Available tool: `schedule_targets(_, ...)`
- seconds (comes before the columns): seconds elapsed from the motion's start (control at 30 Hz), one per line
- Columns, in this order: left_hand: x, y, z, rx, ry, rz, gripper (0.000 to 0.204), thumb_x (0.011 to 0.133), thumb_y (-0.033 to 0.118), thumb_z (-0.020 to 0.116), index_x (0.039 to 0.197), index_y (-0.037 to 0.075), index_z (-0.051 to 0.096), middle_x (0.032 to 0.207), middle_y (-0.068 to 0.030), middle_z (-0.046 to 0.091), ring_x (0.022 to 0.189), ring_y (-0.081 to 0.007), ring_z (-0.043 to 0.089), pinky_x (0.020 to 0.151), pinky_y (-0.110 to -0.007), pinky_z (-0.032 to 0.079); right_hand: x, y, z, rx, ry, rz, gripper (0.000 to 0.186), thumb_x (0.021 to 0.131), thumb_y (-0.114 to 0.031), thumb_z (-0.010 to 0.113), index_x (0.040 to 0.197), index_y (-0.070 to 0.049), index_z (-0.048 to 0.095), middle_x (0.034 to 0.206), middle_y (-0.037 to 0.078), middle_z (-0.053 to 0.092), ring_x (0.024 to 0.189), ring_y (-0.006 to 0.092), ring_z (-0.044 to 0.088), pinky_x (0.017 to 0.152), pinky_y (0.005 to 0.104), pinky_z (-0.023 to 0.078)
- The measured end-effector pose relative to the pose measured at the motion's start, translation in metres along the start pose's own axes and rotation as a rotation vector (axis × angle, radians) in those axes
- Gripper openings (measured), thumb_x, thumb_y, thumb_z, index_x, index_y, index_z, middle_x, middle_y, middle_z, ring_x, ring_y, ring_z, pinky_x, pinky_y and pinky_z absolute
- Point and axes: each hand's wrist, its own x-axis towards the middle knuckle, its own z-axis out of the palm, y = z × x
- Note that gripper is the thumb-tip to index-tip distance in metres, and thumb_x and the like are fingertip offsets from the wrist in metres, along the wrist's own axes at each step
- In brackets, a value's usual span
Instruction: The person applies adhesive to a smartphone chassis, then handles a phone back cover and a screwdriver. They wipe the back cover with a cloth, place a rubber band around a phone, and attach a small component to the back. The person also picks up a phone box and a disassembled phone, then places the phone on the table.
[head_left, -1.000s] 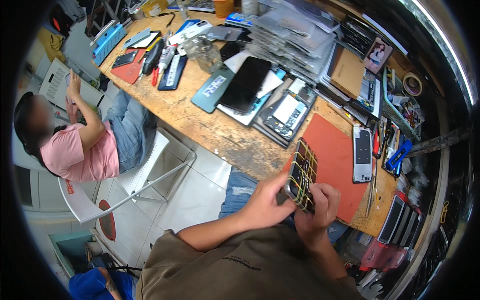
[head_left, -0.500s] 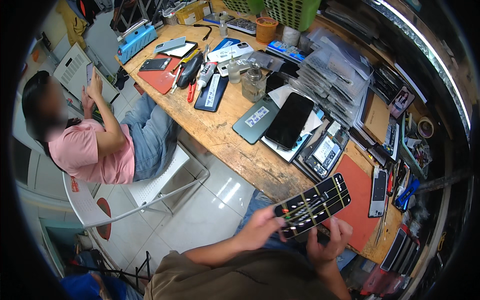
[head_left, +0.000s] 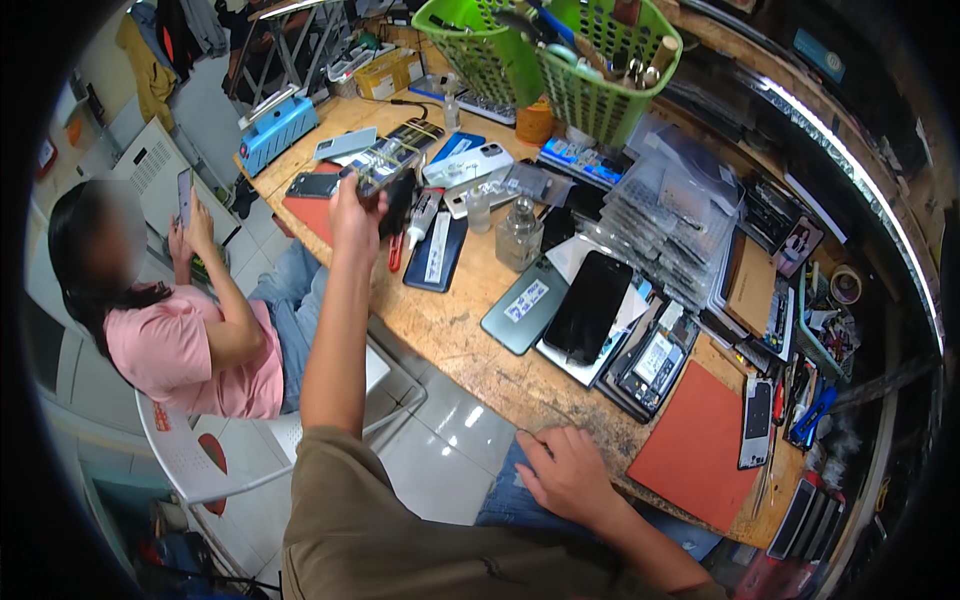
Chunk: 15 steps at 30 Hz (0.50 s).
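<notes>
My left hand (head_left: 357,217) is stretched far across the bench, closed on the near end of a phone with yellow bands around it (head_left: 402,155). That phone is above the cluttered back left of the bench; whether it touches the things below I cannot tell. My right hand (head_left: 568,472) rests over my jeans at the bench's front edge, empty, its fingers loosely spread. Near it lies an orange-red mat (head_left: 695,450). A dark phone (head_left: 590,305) and a green phone back with a label (head_left: 525,308) lie farther in.
A person in a pink shirt (head_left: 195,350) sits at the left, holding a phone. Green baskets of tools (head_left: 600,90) hang at the back. A glass bottle (head_left: 519,235), an opened phone (head_left: 655,360) and stacked clear sleeves (head_left: 665,200) crowd the bench (head_left: 470,365).
My left hand has carried the banded phone from above my lap to the back left of the bench. My right hand has come away from it and moved left, down to my jeans.
</notes>
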Motion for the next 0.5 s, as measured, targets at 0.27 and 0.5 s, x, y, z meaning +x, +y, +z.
schedule_targets(0.27, 0.271, -0.087, 0.007, -0.074, 0.277, -0.171, 0.014, 0.102, 0.010, 0.065, 0.106, -0.004, 0.062, 0.090, -0.0133, 0.072, 0.070, -0.0214, 0.074, 0.062, -0.029, 0.065, 0.016, 0.012, 0.005, -0.158, -0.114, 0.040, 0.047, 0.089, -0.014, 0.065, 0.136, -0.009, 0.067, 0.098, 0.003, 0.058, 0.090, 0.0198, 0.062, 0.072, 0.0301, 0.054)
schedule_targets(0.5, 0.370, -0.140, 0.005, -0.097, 0.457, -0.175, 0.030, 0.096, -0.006, 0.064, 0.124, -0.012, 0.057, 0.114, -0.0217, 0.068, 0.080, -0.0288, 0.074, 0.061, -0.030, 0.070, 0.019, 0.014, 0.006, -0.157, -0.125, 0.026, 0.053, 0.084, -0.014, 0.068, 0.138, -0.015, 0.069, 0.095, 0.001, 0.059, 0.081, 0.0183, 0.061, 0.067, 0.0286, 0.053)
